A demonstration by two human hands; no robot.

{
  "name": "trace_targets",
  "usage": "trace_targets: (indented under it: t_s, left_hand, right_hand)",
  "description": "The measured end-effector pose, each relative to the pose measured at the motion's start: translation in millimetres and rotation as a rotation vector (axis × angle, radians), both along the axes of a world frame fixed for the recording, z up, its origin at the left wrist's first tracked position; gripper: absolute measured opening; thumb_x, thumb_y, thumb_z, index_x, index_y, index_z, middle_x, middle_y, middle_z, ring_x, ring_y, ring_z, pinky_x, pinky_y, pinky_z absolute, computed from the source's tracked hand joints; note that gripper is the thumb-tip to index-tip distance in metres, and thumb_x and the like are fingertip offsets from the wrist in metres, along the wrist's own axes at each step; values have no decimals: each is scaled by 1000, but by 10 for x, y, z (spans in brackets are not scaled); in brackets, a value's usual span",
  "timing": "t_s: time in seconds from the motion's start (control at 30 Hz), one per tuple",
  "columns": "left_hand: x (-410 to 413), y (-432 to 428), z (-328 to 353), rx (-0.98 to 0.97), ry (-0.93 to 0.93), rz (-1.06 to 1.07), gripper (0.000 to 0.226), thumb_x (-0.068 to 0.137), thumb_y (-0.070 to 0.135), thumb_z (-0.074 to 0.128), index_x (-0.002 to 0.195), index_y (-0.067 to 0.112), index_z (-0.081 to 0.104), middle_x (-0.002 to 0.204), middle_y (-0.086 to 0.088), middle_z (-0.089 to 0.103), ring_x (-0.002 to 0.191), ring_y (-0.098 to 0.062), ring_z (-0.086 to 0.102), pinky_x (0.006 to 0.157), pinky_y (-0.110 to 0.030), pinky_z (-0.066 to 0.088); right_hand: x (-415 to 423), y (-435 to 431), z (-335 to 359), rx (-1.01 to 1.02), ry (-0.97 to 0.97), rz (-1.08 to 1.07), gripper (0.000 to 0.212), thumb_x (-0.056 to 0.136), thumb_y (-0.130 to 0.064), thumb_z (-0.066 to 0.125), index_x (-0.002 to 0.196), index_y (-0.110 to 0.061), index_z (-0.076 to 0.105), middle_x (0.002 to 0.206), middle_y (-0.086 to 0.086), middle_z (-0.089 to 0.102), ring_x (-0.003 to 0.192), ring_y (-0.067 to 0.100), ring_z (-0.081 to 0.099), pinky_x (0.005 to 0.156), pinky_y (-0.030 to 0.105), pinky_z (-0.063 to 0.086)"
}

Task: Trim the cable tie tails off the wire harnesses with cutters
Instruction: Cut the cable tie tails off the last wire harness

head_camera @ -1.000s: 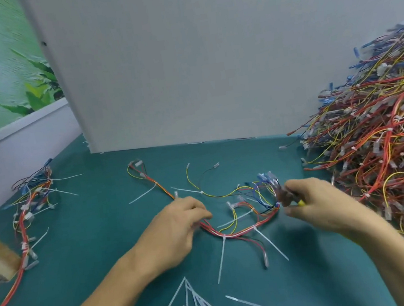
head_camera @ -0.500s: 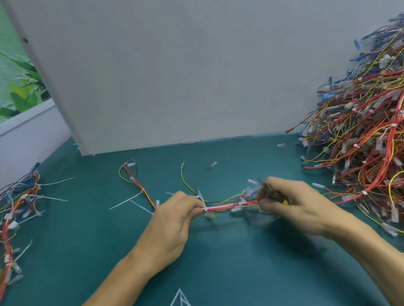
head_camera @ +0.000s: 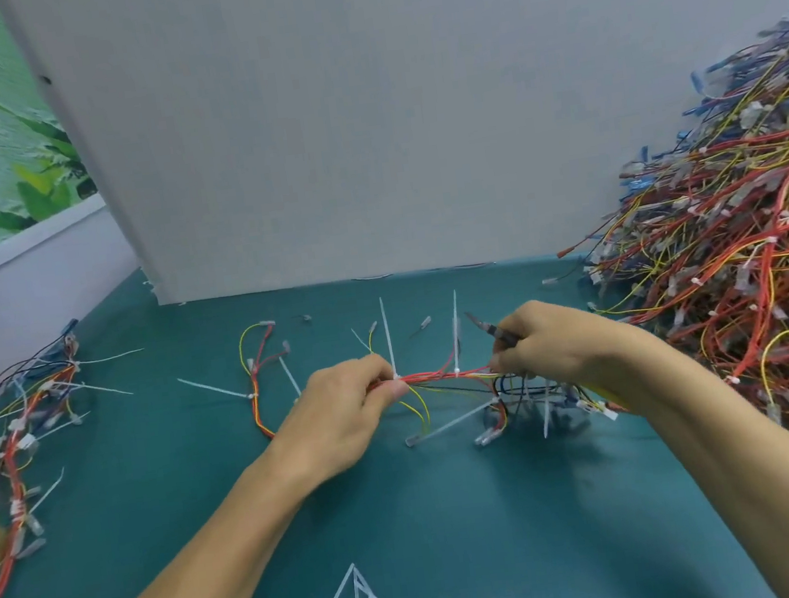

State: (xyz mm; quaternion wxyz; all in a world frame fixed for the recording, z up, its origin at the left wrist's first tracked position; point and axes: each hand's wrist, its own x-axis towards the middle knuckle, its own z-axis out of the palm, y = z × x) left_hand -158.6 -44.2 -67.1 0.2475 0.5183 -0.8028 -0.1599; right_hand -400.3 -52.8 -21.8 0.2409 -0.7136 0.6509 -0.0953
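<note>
While the left hand (head_camera: 347, 419) pinches the wire harness (head_camera: 441, 373) taut, the right hand (head_camera: 552, 349) pinches its other end, also gripping the cutters (head_camera: 490, 329).

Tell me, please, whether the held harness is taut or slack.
Taut: the harness runs straight between the left hand and right hand.

Red harness (head_camera: 441, 373) taut, two tie tails (head_camera: 387, 334) upright; blurry cutters (head_camera: 489, 330) apparently pointing up-left.
</note>
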Motion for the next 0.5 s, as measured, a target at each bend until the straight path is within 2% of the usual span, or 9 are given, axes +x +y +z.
trace_targets:
  t_s: [0.07,0.13,0.23,0.27,0.33,0.37,0.43,0.5]
  left_hand:
    - [25,-29,-19,-8,-25,15,20,97,33,51,84,24,63,65,9,52,68,-12,47,65,-32,41]
    - [39,-65,-43,-24,-96,64,22,98,35,49,86,25,64,67,9,52,74,-17,50,69,-35,46]
    - [75,-91,-118,-37,-253,95,27,99,39,43,86,23,60,76,5,50,85,-25,55,72,-38,48]
    - [92,-76,-159,-31,-301,91,28,100,39,41,86,23,59,78,4,49,87,-26,56,71,-37,47]
    - [128,-33,-236,-29,-342,85,29,100,40,40,93,23,61,85,3,52,90,-24,57,71,-36,46]
    - [142,-22,-268,-39,-330,80,29,100,40,40,97,23,63,88,3,53,91,-23,57,73,-36,47]
    - [139,1,-293,-52,-295,76,30,100,40,41,100,23,66,93,2,54,91,-22,56,76,-36,48]
    - [113,0,-274,-51,-307,70,30,100,39,41,101,23,66,94,2,54,93,-22,57,76,-36,48]
  right_hand:
    - [0,-7,-4,41,-19,13,16,86,-27,65,77,-14,66,71,1,65,67,17,57,64,29,43]
    - [55,-15,-79,-13,68,60,18,88,-28,62,75,-15,61,71,2,61,71,23,56,64,31,43]
    - [127,64,-226,-232,187,241,29,92,-33,57,70,-21,42,73,-1,50,77,30,50,65,36,39]
    - [130,110,-271,-302,217,320,29,93,-35,56,72,-23,42,78,-1,50,80,30,50,69,38,41]
    - [122,230,-352,-419,269,430,21,92,-37,58,79,-22,52,93,0,53,84,29,50,73,40,42]
    - [115,287,-392,-496,311,457,16,88,-33,62,81,-20,57,96,2,55,82,29,50,70,40,42]
    - [101,352,-453,-747,436,460,7,76,-20,68,76,-17,62,90,5,59,70,29,51,59,36,40]
    - [121,415,-481,-923,516,481,6,78,-13,62,74,-18,61,84,4,59,66,26,48,56,36,36]
